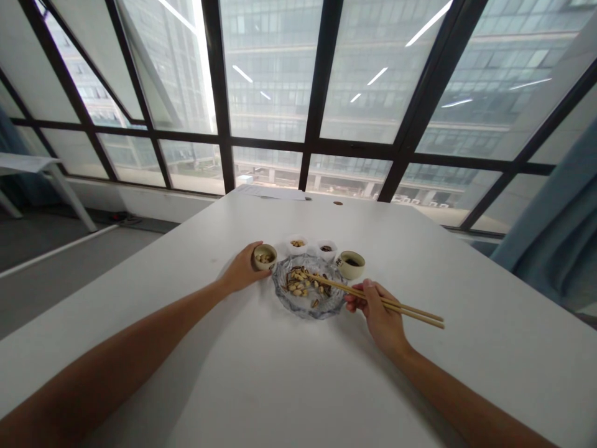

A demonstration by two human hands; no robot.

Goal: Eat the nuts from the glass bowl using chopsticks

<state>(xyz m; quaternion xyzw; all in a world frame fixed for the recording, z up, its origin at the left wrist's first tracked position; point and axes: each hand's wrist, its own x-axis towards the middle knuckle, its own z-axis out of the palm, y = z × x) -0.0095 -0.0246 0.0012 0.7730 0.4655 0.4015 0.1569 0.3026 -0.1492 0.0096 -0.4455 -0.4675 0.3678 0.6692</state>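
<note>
Nearest the camera, the left forearm (135, 348) and right forearm (459, 392) reach over a white table (261, 392) toward a glass dish (290, 302). Thumb and fingers of the left hand (245, 267) curl around the left cup (267, 267), just beside the dish's rim; some pale nuts lie inside it. Right-hand fingers pinch a pair of chopsticks (338, 286), the right hand (381, 314) being by the dish's near-right rim. The chopstick tips are among the pale nuts (297, 290) and dark seeds in the dish; whether they grip a piece, I cannot tell.

Things look partway along: the dish bears a mixed heap, while the right cup (353, 272) and the right white bowl (328, 256) have dark contents and the left white bowl (297, 251) has yellowish ones.

Cups and bowls crowd the dish's far side and flanks, so the easiest way in seems to be from the near side, where tabletop stretches toward the camera. The table's far edge, with papers (273, 193) by the windows (275, 74), is well beyond both hands.
</note>
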